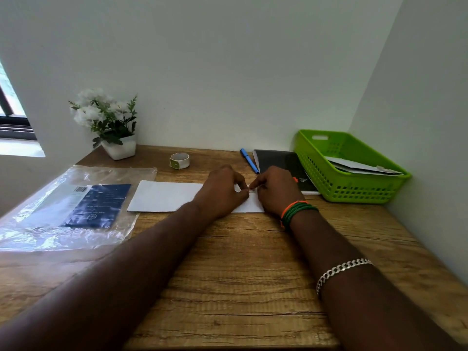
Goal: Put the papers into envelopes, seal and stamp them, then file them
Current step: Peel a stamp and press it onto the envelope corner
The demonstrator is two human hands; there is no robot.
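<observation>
White envelope [167, 196] lies flat on the tabletop [240, 269], mid-desk. My left hand [222, 190] and right hand [274, 191] sit on its right end, fingertips curled and meeting, pinching something tiny there; I can't tell what. Green basket [359, 191] at far right holds more envelopes [362, 166]. Black notebook [281, 162] and blue pen [249, 160] just behind my right hand. Tape roll [179, 160] and potted plant [111, 122] further back, plastic packet [71, 209] on the left.
</observation>
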